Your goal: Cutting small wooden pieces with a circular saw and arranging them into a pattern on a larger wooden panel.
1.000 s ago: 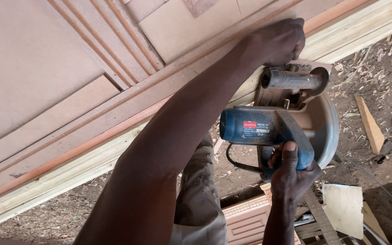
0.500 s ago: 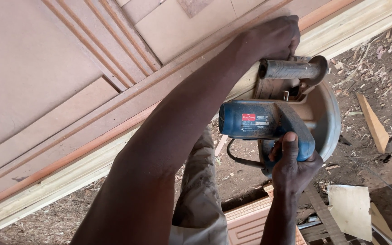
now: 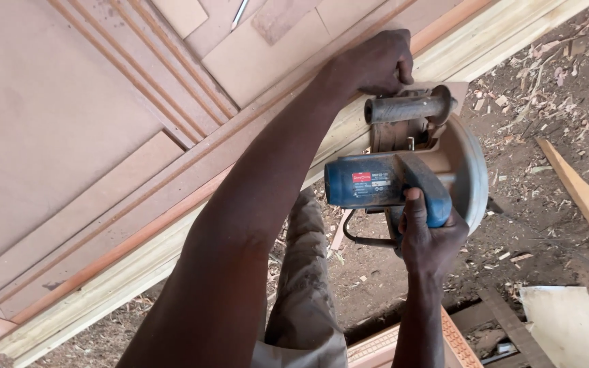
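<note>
Blue circular saw at the edge of a panelled wooden door

The right hand (image 3: 432,240) has its fingers clamped on the blue circular saw (image 3: 403,178)'s rear handle; beyond, the left hand (image 3: 375,63) grips the front edge where the saw meets the pale wooden door (image 3: 103,136). Wood offcuts (image 3: 570,178) litter the dirt floor (image 3: 533,102). The saw has edged slightly rightward.

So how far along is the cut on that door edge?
Done: hard to say; the kerf is hidden under the saw, though shavings litter the ground. In hand: the right hand grips the saw's blue handle, the left hand rests on the door by the front grip, saw sitting on the pale edge strip. Left: the strip toward the lower left shows no cut.
</note>
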